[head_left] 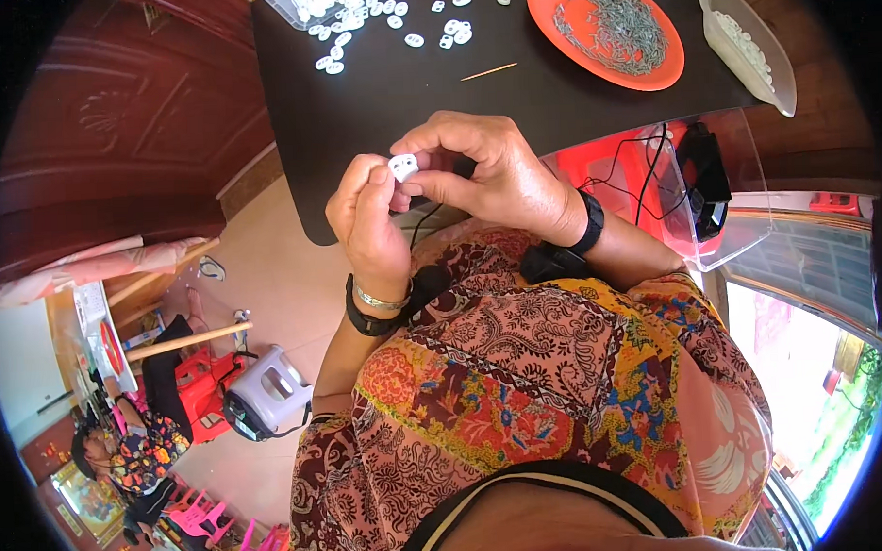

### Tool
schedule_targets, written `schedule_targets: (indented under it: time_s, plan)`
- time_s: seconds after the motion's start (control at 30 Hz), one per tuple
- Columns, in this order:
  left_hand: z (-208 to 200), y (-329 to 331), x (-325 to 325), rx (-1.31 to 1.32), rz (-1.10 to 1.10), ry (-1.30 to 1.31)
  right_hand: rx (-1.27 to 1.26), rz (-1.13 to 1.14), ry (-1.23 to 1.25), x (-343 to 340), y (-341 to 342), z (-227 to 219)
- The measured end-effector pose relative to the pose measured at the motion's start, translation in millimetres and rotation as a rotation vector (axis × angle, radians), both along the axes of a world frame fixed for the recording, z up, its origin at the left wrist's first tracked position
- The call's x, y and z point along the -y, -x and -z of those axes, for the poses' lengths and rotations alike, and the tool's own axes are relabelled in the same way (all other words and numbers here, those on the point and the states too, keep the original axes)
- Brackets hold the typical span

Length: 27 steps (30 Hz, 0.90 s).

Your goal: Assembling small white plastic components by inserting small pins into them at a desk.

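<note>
Above the near part of the dark table, my left hand and my right hand meet on a small white plastic piece with dark holes. The thumb and fingers of each hand are closed on it. Part of the piece is hidden by my fingertips. Farther off lie several loose white oval plastic pieces with holes. An orange plate to their right bears a heap of thin grey metal pins or nails. Between the ovals and my hands lies a thin wooden stick.
A clear bin of white pieces stands at the far left of the table; a translucent scoop-like tray of small white parts is at the right. Beside my right forearm are a clear box and cables. Another person sits at lower left.
</note>
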<state>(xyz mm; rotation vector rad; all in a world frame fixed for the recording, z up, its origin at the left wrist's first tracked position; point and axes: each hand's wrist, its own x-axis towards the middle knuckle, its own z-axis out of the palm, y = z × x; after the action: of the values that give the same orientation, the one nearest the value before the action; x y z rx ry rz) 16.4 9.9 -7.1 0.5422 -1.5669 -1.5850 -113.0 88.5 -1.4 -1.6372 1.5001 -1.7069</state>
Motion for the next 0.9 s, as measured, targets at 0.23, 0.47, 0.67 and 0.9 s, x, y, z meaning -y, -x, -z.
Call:
schedule_targets:
  time_s: [0.23,0.47,0.67,0.9]
  plan:
    - [-1,9,0,-0.037,0.059,-0.139,-0.078,0.049,-0.035,1,6,-3]
    - [4,9,6,0.114,0.097,0.049,-0.258,0.097,0.037,-7,11,-15]
    - [-3,10,-5,0.008,0.127,-0.039,-0.157,0.09,-0.075,-17,7,-23]
    - [-3,8,4,0.019,0.216,-0.097,-0.306,0.051,0.021,-26,28,-48]
